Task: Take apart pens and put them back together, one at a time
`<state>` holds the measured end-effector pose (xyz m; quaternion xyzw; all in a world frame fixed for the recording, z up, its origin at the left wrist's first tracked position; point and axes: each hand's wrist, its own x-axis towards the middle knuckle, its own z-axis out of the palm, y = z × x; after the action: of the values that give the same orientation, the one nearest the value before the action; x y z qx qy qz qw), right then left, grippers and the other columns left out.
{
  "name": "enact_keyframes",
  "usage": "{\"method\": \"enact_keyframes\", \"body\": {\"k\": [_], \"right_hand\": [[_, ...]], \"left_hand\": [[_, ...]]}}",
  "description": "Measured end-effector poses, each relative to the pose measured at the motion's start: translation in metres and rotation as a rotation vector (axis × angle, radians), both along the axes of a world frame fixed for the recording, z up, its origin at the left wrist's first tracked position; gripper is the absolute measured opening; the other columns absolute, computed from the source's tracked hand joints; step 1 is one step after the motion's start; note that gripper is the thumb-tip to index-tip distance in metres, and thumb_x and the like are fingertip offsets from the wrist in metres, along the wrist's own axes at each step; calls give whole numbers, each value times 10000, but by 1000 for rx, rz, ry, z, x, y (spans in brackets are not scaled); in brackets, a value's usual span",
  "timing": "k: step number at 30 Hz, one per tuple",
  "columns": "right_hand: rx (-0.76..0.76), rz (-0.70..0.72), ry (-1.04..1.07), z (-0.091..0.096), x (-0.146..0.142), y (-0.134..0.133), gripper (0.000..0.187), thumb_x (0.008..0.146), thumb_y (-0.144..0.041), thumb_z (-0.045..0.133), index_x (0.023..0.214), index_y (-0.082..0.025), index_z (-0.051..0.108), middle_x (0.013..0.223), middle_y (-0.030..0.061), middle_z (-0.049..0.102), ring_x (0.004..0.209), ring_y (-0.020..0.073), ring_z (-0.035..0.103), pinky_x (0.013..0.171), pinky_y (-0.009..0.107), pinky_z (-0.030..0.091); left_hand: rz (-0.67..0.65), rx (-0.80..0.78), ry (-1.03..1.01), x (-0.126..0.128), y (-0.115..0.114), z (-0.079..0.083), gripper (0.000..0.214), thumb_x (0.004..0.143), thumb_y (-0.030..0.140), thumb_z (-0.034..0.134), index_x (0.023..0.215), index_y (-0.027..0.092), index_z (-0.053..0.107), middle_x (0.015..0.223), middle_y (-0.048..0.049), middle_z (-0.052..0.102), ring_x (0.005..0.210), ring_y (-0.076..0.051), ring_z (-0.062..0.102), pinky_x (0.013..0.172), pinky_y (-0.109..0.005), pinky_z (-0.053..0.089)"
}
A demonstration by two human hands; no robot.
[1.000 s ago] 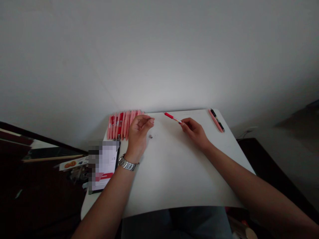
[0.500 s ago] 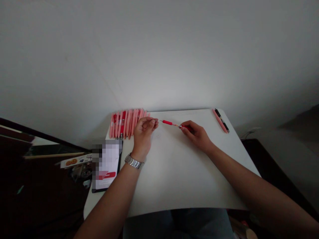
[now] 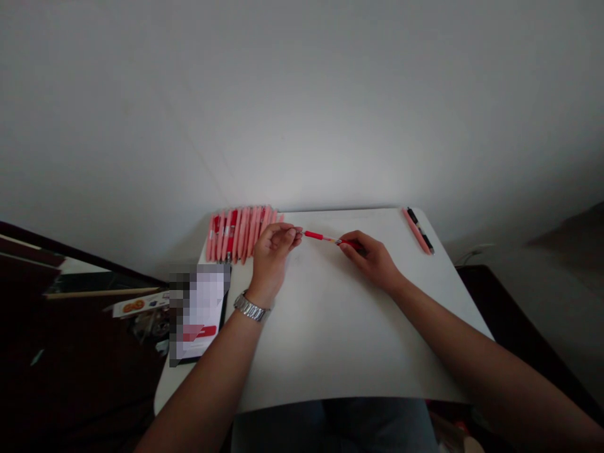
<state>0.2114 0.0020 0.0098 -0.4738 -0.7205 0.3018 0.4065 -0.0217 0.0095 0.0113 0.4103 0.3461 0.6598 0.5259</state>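
My right hand [image 3: 370,255] pinches one end of a thin red pen part [image 3: 317,236] and holds it just above the white table [image 3: 340,327], pointing left. My left hand [image 3: 272,255], with a metal watch on its wrist, has its fingers curled together right at the pen part's left tip; whether something small is between them is hidden. A row of several pink and red pens [image 3: 238,234] lies just behind my left hand at the table's back left.
One pink pen with black ends [image 3: 418,231] lies at the table's back right corner. A dark tablet with a white and red sheet [image 3: 202,313] rests on the left edge. A grey wall stands close behind. Dark clutter fills the floor at left.
My right hand has swung the red pen part down and left. My left hand rose from near a small dark piece on the table and closed its fingers at the pen's tip.
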Motion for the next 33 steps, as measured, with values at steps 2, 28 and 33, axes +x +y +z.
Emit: {"method": "enact_keyframes", "body": {"k": [2, 28, 33], "right_hand": [[-1, 1, 3, -1, 0, 0, 287, 975, -477, 587, 1025, -207, 671, 840, 33, 662, 732, 165, 573, 666, 294, 433], [-6, 50, 48, 1, 2, -2, 282, 975, -488, 590, 1038, -224, 667, 867, 38, 676, 743, 172, 579, 666, 302, 444], [-17, 44, 62, -2, 2, -1, 293, 973, -499, 591, 1033, -221, 664, 843, 32, 655, 734, 170, 567, 671, 304, 443]], "left_hand": [[-6, 1, 9, 0, 0, 0, 226, 820, 293, 822, 974, 193, 691, 994, -51, 760, 899, -135, 715, 884, -305, 588], [-157, -137, -81, 5, -8, 9, 251, 708, 291, 899, 892, 203, 753, 980, -16, 702, 915, -110, 652, 899, -259, 562], [-151, -133, -55, 5, -7, 8, 261, 704, 292, 901, 904, 205, 758, 973, -21, 699, 894, -110, 647, 890, -257, 561]]}}
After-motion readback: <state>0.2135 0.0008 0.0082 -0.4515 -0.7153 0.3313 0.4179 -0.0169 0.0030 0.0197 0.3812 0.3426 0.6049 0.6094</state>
